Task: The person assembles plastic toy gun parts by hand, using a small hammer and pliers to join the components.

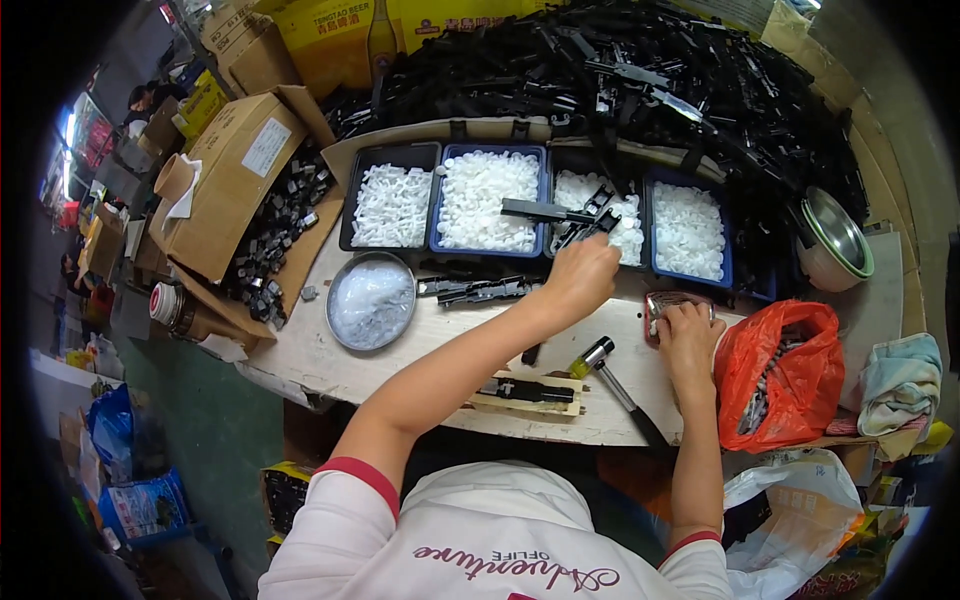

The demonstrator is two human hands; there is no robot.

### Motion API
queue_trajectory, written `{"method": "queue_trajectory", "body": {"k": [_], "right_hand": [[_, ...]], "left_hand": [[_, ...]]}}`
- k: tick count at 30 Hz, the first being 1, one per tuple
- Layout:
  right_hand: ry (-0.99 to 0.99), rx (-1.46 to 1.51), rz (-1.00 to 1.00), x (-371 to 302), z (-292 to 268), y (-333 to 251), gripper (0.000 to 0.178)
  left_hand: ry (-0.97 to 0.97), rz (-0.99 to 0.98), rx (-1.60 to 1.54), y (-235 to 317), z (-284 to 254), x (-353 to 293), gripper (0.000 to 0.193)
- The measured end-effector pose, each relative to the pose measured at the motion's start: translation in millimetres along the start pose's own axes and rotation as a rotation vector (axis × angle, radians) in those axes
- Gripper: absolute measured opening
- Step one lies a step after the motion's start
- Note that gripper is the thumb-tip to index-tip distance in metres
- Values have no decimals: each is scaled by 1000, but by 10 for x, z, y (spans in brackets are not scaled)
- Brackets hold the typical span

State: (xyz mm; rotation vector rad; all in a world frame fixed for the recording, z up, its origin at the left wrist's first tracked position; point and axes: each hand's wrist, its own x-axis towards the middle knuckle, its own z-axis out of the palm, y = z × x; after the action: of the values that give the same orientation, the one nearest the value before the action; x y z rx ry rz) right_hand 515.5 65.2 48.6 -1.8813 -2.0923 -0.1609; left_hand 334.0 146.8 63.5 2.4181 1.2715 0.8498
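Note:
My left hand (585, 275) is closed around several long black plastic parts (548, 210) above the third tray of white pieces (628, 240). To the right, my right hand (688, 332) bends its fingers down into a small red-edged box (660, 298); what the fingertips hold, if anything, is hidden. Between my arms a wooden fixture (562, 408) with a black part (530, 390) in it lies near the table's front edge. A hammer (628, 395) with a yellow-and-metal head rests beside it. More black parts (480, 291) lie together behind my left forearm.
Trays of small white plastic pieces (490, 200) stand in a row. Behind them rises a large heap of black parts (640, 75). A round metal dish (372, 300) sits left, near a carton (235, 190) and small dark pieces (275, 240). A red bag (815, 370) and cloth (900, 383) lie right.

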Motion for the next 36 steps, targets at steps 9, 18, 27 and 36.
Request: {"method": "queue_trajectory", "body": {"k": [9, 18, 27, 36], "right_hand": [[-105, -91, -43, 130, 154, 27, 9], [-61, 170, 55, 50, 171, 215, 8], [-129, -48, -33, 102, 142, 111, 11], [-99, -96, -53, 82, 236, 144, 8]], "left_hand": [[-113, 20, 270, -164, 328, 552, 11], [-81, -45, -188, -390, 11, 485, 18], [-180, -310, -526, -332, -151, 424, 18], [-112, -456, -1170, -184, -404, 108, 18]]}}
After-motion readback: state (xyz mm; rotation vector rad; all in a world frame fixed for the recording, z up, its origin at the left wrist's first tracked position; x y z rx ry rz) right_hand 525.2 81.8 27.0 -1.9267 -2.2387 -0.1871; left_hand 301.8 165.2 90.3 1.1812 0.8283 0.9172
